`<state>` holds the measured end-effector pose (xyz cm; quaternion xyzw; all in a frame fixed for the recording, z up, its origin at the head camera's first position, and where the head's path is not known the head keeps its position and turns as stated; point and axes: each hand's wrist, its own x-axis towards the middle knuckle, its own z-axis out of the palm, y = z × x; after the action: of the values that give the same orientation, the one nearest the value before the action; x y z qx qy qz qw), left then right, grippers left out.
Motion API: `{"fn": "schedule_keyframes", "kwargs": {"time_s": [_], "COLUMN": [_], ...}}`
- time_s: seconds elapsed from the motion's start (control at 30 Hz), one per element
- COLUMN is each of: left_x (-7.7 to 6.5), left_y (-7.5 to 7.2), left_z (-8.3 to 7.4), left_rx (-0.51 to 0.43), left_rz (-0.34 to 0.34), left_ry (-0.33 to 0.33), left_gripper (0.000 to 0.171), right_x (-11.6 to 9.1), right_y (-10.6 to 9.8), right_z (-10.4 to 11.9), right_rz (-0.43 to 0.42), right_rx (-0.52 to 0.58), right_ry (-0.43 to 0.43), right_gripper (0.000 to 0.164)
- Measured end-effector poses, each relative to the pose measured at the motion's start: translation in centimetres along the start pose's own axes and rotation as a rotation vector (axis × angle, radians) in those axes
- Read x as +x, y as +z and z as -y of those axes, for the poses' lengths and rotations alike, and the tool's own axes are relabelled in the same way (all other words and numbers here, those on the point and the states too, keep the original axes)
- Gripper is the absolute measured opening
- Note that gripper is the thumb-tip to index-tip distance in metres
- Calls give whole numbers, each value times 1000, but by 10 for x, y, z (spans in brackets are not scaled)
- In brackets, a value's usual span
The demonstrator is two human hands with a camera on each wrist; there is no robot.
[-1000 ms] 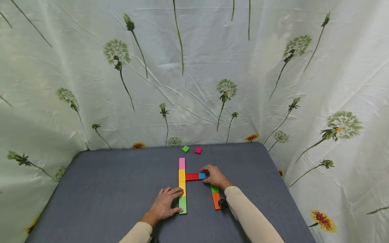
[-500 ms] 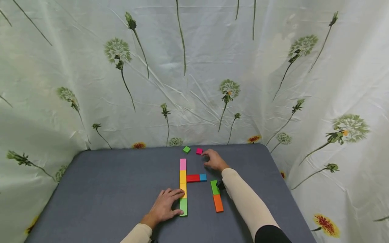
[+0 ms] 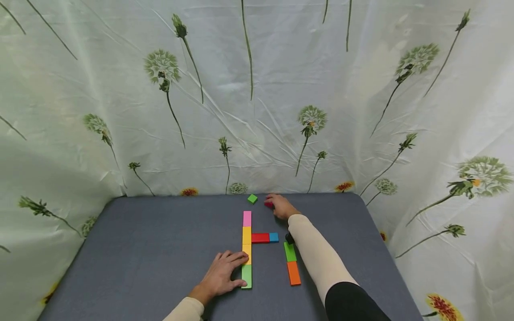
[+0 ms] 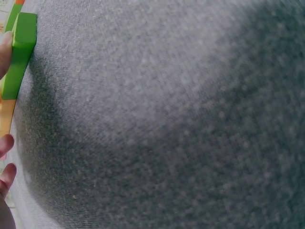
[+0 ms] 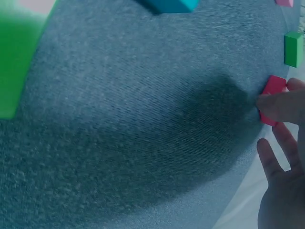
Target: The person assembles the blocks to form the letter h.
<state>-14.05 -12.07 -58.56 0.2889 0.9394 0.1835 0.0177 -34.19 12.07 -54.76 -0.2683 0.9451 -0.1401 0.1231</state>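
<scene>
My right hand [image 3: 283,208] reaches to the far edge of the table and pinches a small crimson block [image 5: 273,86] between thumb and fingers. Beside that block is a small green block [image 3: 252,199]. Nearer to me, my left hand [image 3: 218,274] rests against a straight column of blocks. Its thumb touches the light green block [image 3: 247,278] at the near end, and its fingertips lie on a yellow block [image 3: 246,249]. A pink block [image 3: 247,218] tops the column. From its right side extends a red block [image 3: 260,238], with a blue block [image 3: 274,237] at its end.
Under my right forearm's left side, a green block [image 3: 290,253] and an orange block [image 3: 294,273] lie end to end, apart from the blue one. The grey table [image 3: 160,249] ends at a white curtain [image 3: 265,67] with dandelion prints.
My right hand has let go of the blue block, moved away to the far edge and taken hold of the crimson block. The left hand has stayed on the column.
</scene>
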Motion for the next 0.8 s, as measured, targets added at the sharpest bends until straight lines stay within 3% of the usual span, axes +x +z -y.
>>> {"fn": "schedule_keyframes", "kwargs": {"time_s": [0.13, 0.33, 0.63, 0.8], "left_x": [0, -1, 0, 0], "left_y": [0, 0, -2, -3], "left_z": [-1, -1, -2, -4], "left_rx": [3, 4, 7, 17], "left_rz": [-15, -16, -14, 10], "left_ry": [11, 14, 11, -3], "left_gripper": [63, 63, 64, 63], "right_x": [-2, -5, -13, -21], "right_y": [3, 6, 5, 4], "right_z": [-4, -6, -6, -5], "right_rz": [-41, -86, -134, -116], "right_rx": [-3, 116, 202, 230], "right_ry": [-11, 29, 74, 81], "right_gripper": [40, 28, 27, 28]}}
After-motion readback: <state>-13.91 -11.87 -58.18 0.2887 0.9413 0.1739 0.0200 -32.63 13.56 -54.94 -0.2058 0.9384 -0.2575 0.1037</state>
